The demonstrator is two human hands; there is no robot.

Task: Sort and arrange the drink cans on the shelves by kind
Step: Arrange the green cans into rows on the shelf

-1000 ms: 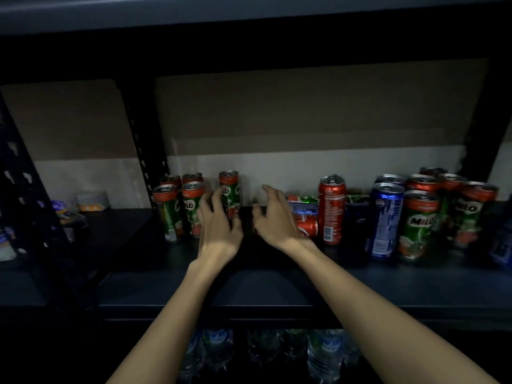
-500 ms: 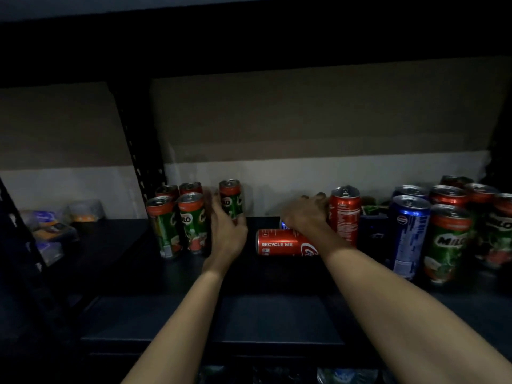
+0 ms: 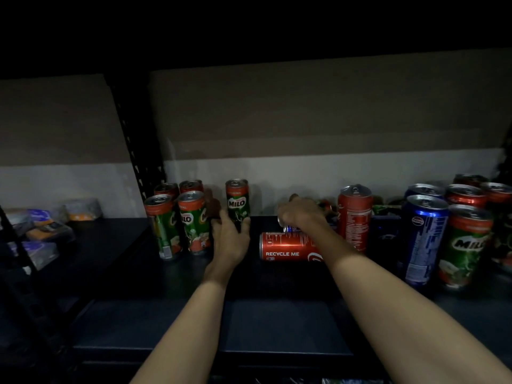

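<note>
My left hand (image 3: 230, 239) grips the base of an upright green Milo can (image 3: 237, 200) standing apart from several Milo cans (image 3: 191, 220) grouped at the shelf's left. My right hand (image 3: 302, 214) curls over a small blue can (image 3: 291, 228) lying behind a red cola can (image 3: 288, 246) that lies on its side. An upright red cola can (image 3: 354, 214) stands just right of that hand. Farther right stand a tall blue can (image 3: 422, 236) and more Milo cans (image 3: 465, 245).
The dark shelf (image 3: 277, 322) runs across the view, with a black perforated upright post (image 3: 135, 151) at its left end. Left of the post lie packets of snacks (image 3: 41, 228). A dark upper shelf hangs low overhead.
My left hand reached forward and closed round the lone Milo can. My right hand moved back and right past the lying red can and closed over the small blue can.
</note>
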